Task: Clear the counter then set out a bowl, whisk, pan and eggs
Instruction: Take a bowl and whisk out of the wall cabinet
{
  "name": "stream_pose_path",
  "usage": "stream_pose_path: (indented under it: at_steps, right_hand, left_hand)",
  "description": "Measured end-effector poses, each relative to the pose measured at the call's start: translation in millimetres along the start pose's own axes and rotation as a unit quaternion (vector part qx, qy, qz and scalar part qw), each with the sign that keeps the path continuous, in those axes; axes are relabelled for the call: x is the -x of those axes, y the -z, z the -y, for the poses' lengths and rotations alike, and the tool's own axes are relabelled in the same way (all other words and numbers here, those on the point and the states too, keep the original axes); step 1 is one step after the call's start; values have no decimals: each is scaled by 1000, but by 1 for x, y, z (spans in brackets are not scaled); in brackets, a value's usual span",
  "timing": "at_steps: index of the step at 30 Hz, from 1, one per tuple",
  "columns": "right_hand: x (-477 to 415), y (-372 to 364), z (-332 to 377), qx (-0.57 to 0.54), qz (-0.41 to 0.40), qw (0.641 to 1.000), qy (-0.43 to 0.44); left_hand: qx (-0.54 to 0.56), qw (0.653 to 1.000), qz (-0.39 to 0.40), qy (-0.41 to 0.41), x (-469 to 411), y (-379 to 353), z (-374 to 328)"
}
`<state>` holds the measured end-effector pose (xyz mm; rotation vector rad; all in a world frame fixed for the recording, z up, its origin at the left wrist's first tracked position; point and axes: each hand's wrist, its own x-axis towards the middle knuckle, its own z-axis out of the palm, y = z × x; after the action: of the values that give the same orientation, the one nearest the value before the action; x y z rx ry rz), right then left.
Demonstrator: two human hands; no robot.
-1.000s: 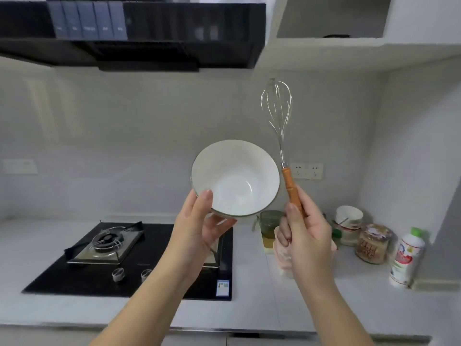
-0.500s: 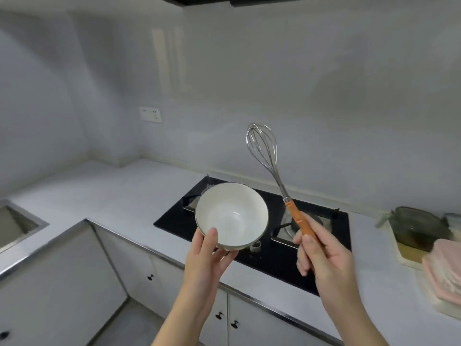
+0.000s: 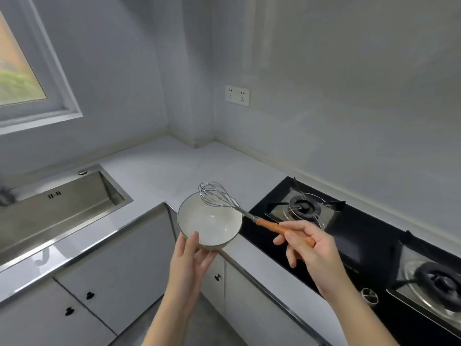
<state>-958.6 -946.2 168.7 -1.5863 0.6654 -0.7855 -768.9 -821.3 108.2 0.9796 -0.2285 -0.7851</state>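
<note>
My left hand [image 3: 192, 260] cups the white bowl [image 3: 209, 222] from underneath, thumb hooked over the near rim, so the bowl sits level and open side up, ready to go straight down. My right hand [image 3: 309, 248] is clenched round the orange handle of the whisk [image 3: 239, 208], fingers wrapped, handle low and angled so the wire head points left and hangs over the far rim of the bowl; can't tell if the wires touch the rim. Holding both together like this looks like a way to carry them as one load and park them side by side. Bowl and whisk are in the air over the near edge of the bench [image 3: 174, 171], at the corner between the sink [image 3: 62, 203] on the left and the gas hob [image 3: 349, 233] on the right. The bench stretch behind the bowl is bare white, so I judge clearing is done here and this is the set-down spot. Pan and eggs not in view, so that part of the task looks still open. Risk: the bowl is near the bench edge, needs to go further in
</note>
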Motion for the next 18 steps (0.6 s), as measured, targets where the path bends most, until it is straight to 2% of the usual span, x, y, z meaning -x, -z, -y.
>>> stream_pose_path:
  at_steps: [10, 18]
  right_hand:
    - [-123, -122, -35, 0, -3, 996, -94]
    - [-220, -158, -64, 14, 16, 992, -126]
  left_hand:
    - [-39, 998, 41, 30, -139, 81, -58]
    - [-37, 997, -8, 61, -245, 106, -56]
